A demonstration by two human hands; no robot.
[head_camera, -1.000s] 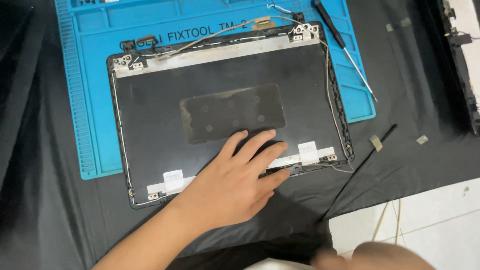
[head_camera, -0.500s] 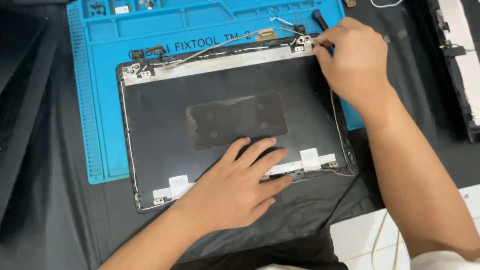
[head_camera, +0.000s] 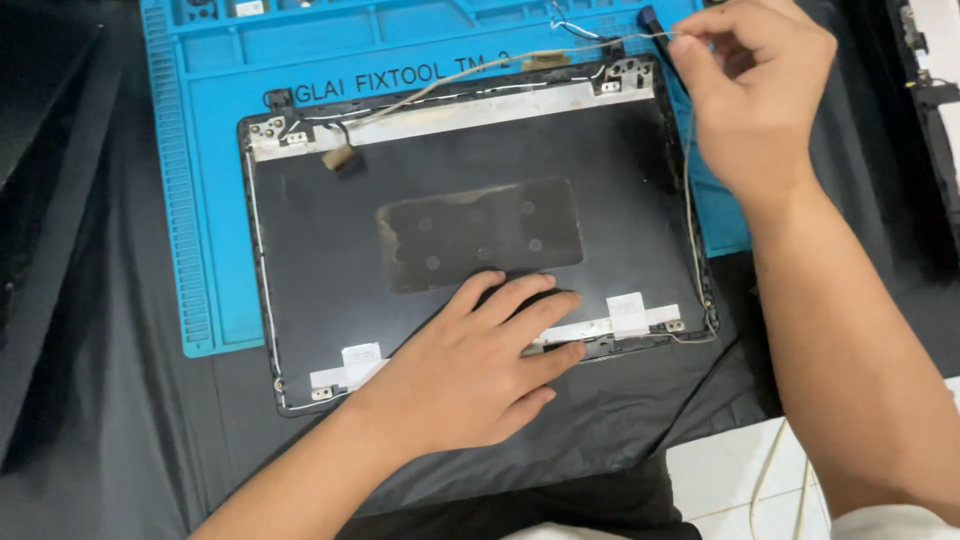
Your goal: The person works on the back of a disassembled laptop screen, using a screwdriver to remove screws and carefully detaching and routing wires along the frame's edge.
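Left hand [head_camera: 470, 375] flat, fingers spread, on laptop lid's [head_camera: 470, 230] near edge; right hand [head_camera: 750, 95] pinching thin cable [head_camera: 480, 80] at far-right corner, now lifted higher than before.

The left hand [head_camera: 470, 375] lies flat over the lower middle of the laptop lid shell [head_camera: 320, 250], hiding part of its bottom edge and the strip there. The right hand [head_camera: 755, 95], at the upper right of the frame, covers the shell's top right corner; whether its fingertips pinch the thin cable [head_camera: 480, 78] is hidden by the fingers themselves. The blue work mat [head_camera: 215, 200] is cut off by the top edge. A dark part [head_camera: 925, 90] at the far right runs out of frame. Small hinge screws are too small to tell.
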